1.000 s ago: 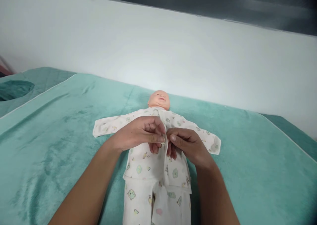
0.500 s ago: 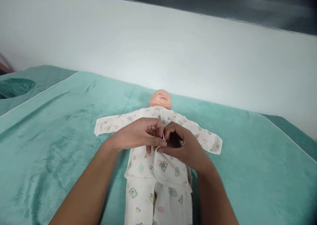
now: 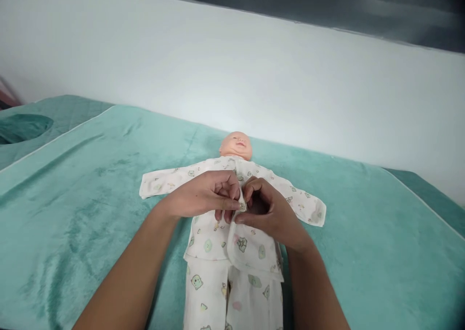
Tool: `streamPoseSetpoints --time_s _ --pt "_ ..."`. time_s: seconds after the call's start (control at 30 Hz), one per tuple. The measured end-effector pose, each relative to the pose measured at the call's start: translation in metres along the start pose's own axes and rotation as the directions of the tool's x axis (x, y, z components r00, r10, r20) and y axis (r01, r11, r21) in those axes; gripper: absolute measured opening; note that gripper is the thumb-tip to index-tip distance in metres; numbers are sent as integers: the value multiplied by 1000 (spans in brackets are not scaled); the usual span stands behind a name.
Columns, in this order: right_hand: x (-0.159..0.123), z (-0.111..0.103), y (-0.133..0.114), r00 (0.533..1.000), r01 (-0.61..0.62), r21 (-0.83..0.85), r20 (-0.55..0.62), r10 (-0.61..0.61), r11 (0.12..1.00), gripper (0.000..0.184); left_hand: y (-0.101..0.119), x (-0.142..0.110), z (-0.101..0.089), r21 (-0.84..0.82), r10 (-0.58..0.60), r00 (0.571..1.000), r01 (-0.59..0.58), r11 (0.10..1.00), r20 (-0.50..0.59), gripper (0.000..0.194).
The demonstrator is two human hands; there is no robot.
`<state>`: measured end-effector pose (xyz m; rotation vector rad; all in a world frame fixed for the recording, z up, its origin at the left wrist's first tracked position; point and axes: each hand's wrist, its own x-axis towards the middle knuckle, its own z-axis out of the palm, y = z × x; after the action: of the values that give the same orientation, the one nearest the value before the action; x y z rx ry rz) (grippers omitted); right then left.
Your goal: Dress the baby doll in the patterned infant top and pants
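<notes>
A baby doll (image 3: 236, 146) lies on its back, dressed in a white printed baby shirt (image 3: 212, 245) and matching trousers (image 3: 254, 301). Both sleeves stretch out to the sides. At the chest, my left hand (image 3: 209, 192) pinches the front edge of the shirt between thumb and fingers, lifting it slightly. My right hand (image 3: 271, 211) is curled close beside it, thumb and fingers closed on the other front edge of the shirt. Any fastener between the fingertips is hidden. Below the hands, the shirt's rounded front flap lies over the top of the trousers.
A teal plush blanket (image 3: 90, 184) covers the surface under the doll. Behind it rises a white wall (image 3: 218, 68) with a dark band along the top. Quilted teal fabric (image 3: 72, 108) shows at the far left.
The fingers of both hands have shifted slightly at the shirt's front edge, and more of the printed edge shows between them. The doll stays in place.
</notes>
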<state>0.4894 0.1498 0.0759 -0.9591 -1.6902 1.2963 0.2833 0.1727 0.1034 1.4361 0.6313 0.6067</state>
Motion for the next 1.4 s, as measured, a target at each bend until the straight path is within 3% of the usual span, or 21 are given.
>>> streamPoseSetpoints --time_s 0.3,0.77,1.07,1.13,1.2,1.23,1.3,1.33,1.37,1.4 --pt "1 -8 -1 991 86 89 96 -94 992 13 -3 2 -2 -85 31 999 -29 996 16 15" --pt "3 -5 2 998 34 82 43 -37 996 18 -9 1 -9 -61 31 997 -27 998 67 8" --pt "2 2 1 996 68 -107 -45 -74 992 26 -14 -6 -2 -38 63 997 -65 997 -51 13" --pt "0 5 3 989 101 -141 -91 -115 985 27 -24 -9 4 -9 89 987 -91 996 -133 16" --pt "-6 7 8 965 166 -184 -171 -198 969 26 -38 -16 9 80 163 931 -144 986 -327 16" --pt "-9 8 11 947 199 -218 -208 -245 955 24 -47 -21 11 166 226 861 -167 972 -457 14" --pt "-19 8 21 920 223 -313 -246 -305 923 26 -66 -35 9 430 402 631 -119 895 -663 10" --pt "-25 6 27 919 203 -368 -249 -307 907 32 -75 -43 5 567 499 524 -37 823 -690 13" --pt "-31 2 34 924 165 -433 -247 -293 886 39 -83 -52 0 674 577 468 53 737 -669 18" --pt "-37 -4 40 932 118 -504 -242 -271 856 46 -90 -62 -7 744 626 459 129 656 -631 22"
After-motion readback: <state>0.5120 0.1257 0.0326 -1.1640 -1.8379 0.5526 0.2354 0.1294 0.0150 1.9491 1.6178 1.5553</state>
